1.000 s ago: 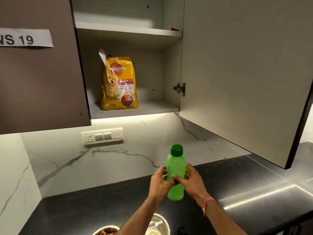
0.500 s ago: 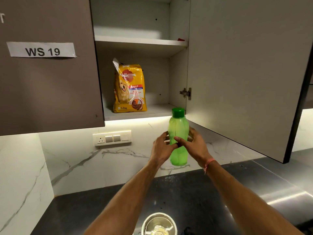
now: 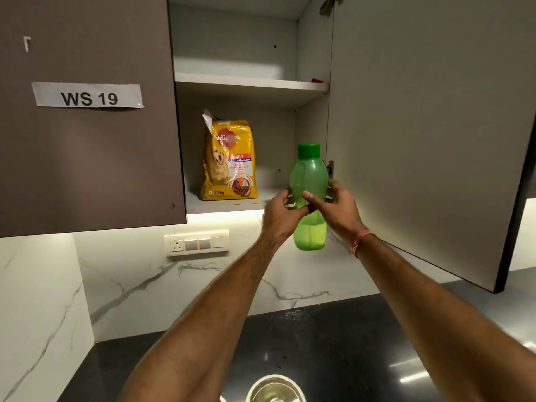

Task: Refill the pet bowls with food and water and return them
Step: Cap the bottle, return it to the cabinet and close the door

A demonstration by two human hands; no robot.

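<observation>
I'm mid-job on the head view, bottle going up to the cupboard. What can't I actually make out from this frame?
- Steel bowl: cut off by the bottom edge; its water level is unclear.
- Food bowl: not in view.
- Green bottle: its middle is hidden by the left hand and right hand gripping it.
- Dog food bag: small print too small to read.
- Red item on the upper shelf: mostly hidden by the open door.

Arms: both were bare to the frame's lower edge, no sleeves in view.
Right wrist: wore a thin pinkish-red thread band [image 3: 360,241] with a small knot.
Left wrist: bare.
Hands: bare, ungloved, no rings visible.
</observation>
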